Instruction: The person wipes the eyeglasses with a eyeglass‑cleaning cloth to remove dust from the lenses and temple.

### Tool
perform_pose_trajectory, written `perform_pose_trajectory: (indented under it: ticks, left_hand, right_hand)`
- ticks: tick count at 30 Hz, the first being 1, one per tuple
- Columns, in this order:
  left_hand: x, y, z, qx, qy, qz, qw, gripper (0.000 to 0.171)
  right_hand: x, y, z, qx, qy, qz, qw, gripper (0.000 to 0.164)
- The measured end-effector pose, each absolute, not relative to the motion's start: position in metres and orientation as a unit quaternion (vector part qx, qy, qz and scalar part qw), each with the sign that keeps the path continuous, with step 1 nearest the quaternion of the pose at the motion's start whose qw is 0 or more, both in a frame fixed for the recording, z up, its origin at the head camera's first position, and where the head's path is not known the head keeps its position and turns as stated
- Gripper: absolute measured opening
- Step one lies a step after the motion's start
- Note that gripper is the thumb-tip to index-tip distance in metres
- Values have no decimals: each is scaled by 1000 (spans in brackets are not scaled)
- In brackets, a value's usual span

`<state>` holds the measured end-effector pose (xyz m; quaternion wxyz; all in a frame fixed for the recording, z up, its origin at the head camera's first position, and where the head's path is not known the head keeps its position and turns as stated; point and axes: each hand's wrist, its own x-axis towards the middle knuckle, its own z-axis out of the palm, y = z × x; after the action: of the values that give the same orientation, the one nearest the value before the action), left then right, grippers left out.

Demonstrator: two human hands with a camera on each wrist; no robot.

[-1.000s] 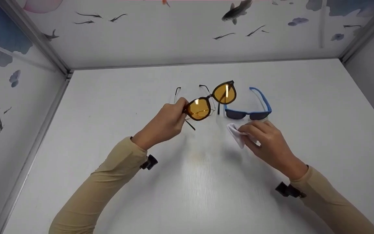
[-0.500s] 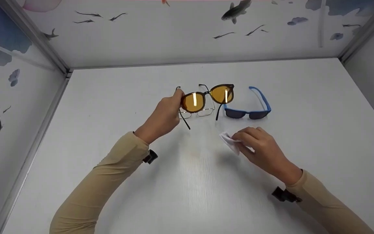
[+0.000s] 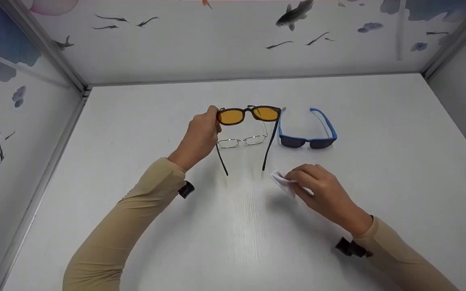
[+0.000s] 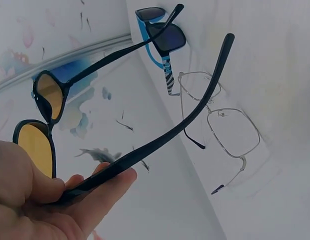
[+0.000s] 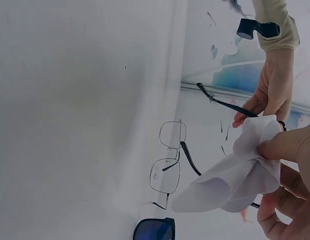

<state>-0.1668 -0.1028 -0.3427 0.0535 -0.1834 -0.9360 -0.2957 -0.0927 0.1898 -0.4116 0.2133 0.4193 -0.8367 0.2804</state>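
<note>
My left hand [image 3: 200, 133] pinches amber-lensed sunglasses [image 3: 231, 117] by the left corner of their black frame, up over the table. Both dark temples hang down toward me; in the left wrist view the near temple [image 4: 160, 142] runs out past my fingers. Thin metal-framed glasses [image 3: 255, 140] lie on the table below them. Between thumb and fingers, my right hand [image 3: 324, 192] holds a folded white cloth [image 3: 282, 184], lower and to the right of the sunglasses. The cloth [image 5: 230, 175] drapes loosely in the right wrist view, partly hiding the sunglasses behind it.
Blue-framed sunglasses [image 3: 308, 141] with dark lenses sit on the white table [image 3: 378, 161], right of the metal-framed glasses. Panels printed with fish and plants enclose the table, including the back wall [image 3: 217, 48] and the left wall [image 3: 26, 133].
My left hand has moved left and up, tilting the amber sunglasses level so their temples swing down and the metal glasses show. My right hand has drawn the cloth down and left.
</note>
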Motion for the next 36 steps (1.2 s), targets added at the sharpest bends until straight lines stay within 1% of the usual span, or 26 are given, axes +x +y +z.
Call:
perform_pose_trajectory:
  ticks: [4,10,14,19,24,28,31,36]
  left_hand:
    - [-168,-108,-346,-168,-944,-281,47,12]
    - [-167,-112,-351,-170,-950,-256,46,20]
    - [-166,-112,-355,-164,-953,-252,43,22]
    - [-166,-113,-357,-134,-951,-276,39,22]
    - [-168,-112,-357,-109,-930,-351,-1,24]
    - [-166,-107,-357,-102,-904,-412,-41,25]
    - [-162,-100,-357,-99,-889,-443,-68,25]
    - [-153,-86,-359,-119,-878,-454,-91,25]
  right_hand:
    - [-91,190,-413,421,-834,281,220,42]
    - [-87,188,-411,422,-830,281,235,40]
    - [-79,181,-408,418,-831,271,247,38]
    - [-71,172,-407,407,-834,257,268,35]
    - [-70,166,-413,391,-839,239,293,34]
    - [-76,162,-416,369,-849,244,289,34]
    - [-81,158,-412,362,-848,250,295,34]
    - [-94,146,-397,369,-829,264,326,33]
